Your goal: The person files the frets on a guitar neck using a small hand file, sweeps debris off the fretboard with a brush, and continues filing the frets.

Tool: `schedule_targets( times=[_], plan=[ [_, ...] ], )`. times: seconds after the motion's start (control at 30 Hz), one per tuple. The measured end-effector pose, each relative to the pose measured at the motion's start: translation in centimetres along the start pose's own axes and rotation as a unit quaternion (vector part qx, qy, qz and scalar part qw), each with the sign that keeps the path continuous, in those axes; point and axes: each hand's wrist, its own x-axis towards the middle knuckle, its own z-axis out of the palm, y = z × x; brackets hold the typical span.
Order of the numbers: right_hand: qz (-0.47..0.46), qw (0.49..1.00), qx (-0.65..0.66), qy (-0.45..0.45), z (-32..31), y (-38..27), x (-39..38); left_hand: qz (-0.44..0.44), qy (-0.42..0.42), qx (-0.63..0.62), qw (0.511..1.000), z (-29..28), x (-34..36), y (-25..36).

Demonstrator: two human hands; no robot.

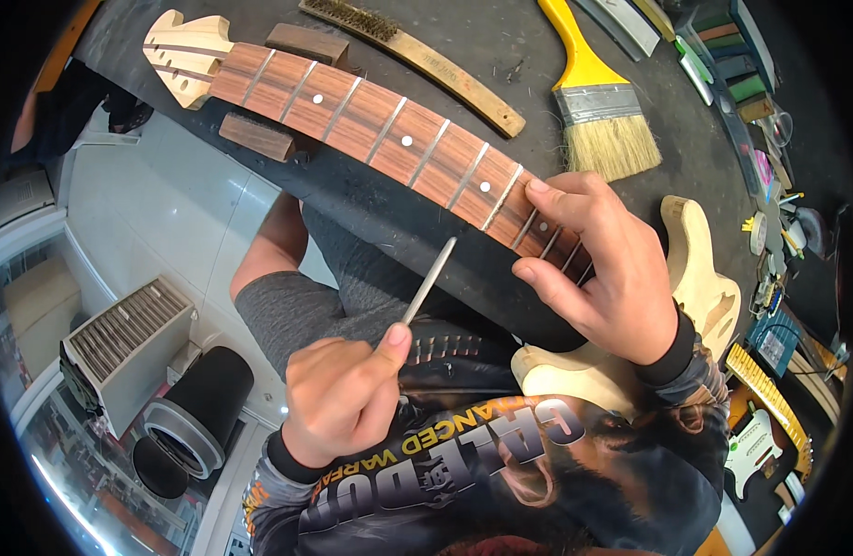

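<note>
A guitar neck (pixel 369 120) with a striped brown fretboard, metal frets and white dot inlays lies slantwise across the bench. Its pale headstock (pixel 187 57) points to the far left, and its other end joins a pale wooden guitar body (pixel 693 264). My right hand (pixel 604 264) grips the neck near the body, thumb along the near edge and fingers over the fretboard, covering some frets. Closed around a slim metal file (pixel 433 278), my left hand (pixel 345 394) is over my lap. The file's tip is close to the neck's near edge; contact cannot be made out.
Two wooden blocks (pixel 258 136) flank the neck near the headstock. Beyond it lie a wooden-handled brush (pixel 426 69) and a wide yellow-handled paintbrush (pixel 601 102). Small tools clutter the right side. A black bin (pixel 204 398) stands on the floor at left.
</note>
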Motion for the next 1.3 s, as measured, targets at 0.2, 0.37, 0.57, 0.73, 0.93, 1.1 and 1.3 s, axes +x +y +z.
schedule_targets(
  times=[0.2, 0.37, 0.57, 0.73, 0.93, 1.1, 1.3],
  plan=[
    [0.033, 0.998, -0.002, -0.046, -0.5, -0.1, -0.3, 0.031, -0.010, -0.004, 0.999, 1.0, 2.7, 0.2],
    [0.014, 0.999, -0.010, -0.041, -0.5, -0.2, -0.2, 0.030, -0.016, 0.016, 0.999, 1.6, 3.4, -0.3],
    [0.012, 0.999, -0.005, -0.037, -0.2, -0.1, -0.2, 0.005, -0.018, 0.003, 1.000, 1.0, 2.8, 0.2],
    [0.015, 1.000, 0.004, 0.002, 0.1, 0.0, -0.2, 0.013, -0.029, 0.009, 0.999, 1.7, 5.0, 0.0],
    [0.007, 1.000, 0.003, 0.004, 0.2, -0.3, 0.0, 0.013, 0.007, 0.008, 1.000, 0.3, 0.6, 0.4],
    [0.012, 1.000, -0.002, 0.002, 0.1, -0.2, -0.1, 0.040, 0.001, 0.012, 0.999, 0.9, 2.5, 0.1],
    [0.026, 0.999, 0.004, -0.033, -0.2, -0.2, 0.0, 0.023, -0.020, 0.021, 0.999, 0.9, 2.5, 0.1]
  ],
)
